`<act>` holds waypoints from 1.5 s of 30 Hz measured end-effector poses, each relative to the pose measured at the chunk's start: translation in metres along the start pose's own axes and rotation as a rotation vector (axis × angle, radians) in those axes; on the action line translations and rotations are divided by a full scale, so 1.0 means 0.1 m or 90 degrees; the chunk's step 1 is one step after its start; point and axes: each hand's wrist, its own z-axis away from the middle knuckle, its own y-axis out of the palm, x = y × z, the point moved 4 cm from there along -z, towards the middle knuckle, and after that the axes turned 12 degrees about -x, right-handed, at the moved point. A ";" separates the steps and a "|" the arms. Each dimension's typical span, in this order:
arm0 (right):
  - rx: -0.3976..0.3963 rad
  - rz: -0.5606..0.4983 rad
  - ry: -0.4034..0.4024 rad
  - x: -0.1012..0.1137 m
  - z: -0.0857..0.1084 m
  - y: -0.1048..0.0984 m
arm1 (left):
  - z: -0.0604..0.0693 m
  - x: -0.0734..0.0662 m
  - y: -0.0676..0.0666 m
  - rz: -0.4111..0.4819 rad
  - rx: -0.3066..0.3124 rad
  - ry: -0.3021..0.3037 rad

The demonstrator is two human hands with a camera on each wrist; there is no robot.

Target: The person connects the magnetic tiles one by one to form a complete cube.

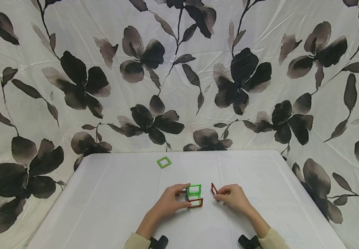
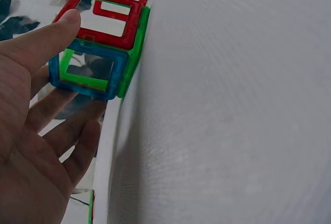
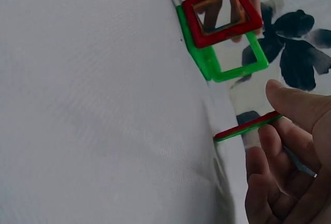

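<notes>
My left hand [image 1: 170, 201] grips a small open box of square magnetic tiles standing on the table. In the left wrist view its thumb presses a red tile [image 2: 106, 39] at the front. A blue tile [image 2: 120, 74] forms the box's left side, and a green tile [image 2: 134, 53] lies beneath. Another green tile [image 1: 199, 189] stands upright at the back. Right of the box, apart from it, my right hand [image 1: 235, 199] pinches a red tile [image 1: 212, 189] by its edge; in the right wrist view that tile [image 3: 245, 127] also shows a green edge.
A loose green square tile [image 1: 166, 165] lies flat near the far edge of the white table [image 1: 111, 193]. Behind the table hangs a floral cloth [image 1: 198, 93]. Black wrist devices [image 1: 159, 242] sit at both wrists.
</notes>
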 end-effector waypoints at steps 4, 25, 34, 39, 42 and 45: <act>-0.007 -0.005 0.004 0.04 0.02 0.06 | 0.00 0.01 0.01 0.001 0.001 0.001; 0.015 -0.033 0.015 0.17 0.08 0.24 | 0.00 -0.02 0.00 -0.006 0.005 -0.012; 0.026 -0.042 0.010 0.20 0.08 0.29 | -0.01 -0.03 0.00 -0.006 0.005 -0.011; 0.046 -0.063 0.012 0.21 0.09 0.29 | -0.01 -0.03 0.00 -0.006 0.008 -0.014; 0.069 -0.080 0.006 0.21 0.11 0.30 | -0.01 -0.03 0.00 -0.006 0.009 -0.016; 0.095 -0.089 0.005 0.21 0.12 0.32 | -0.01 -0.03 0.00 -0.004 0.009 -0.017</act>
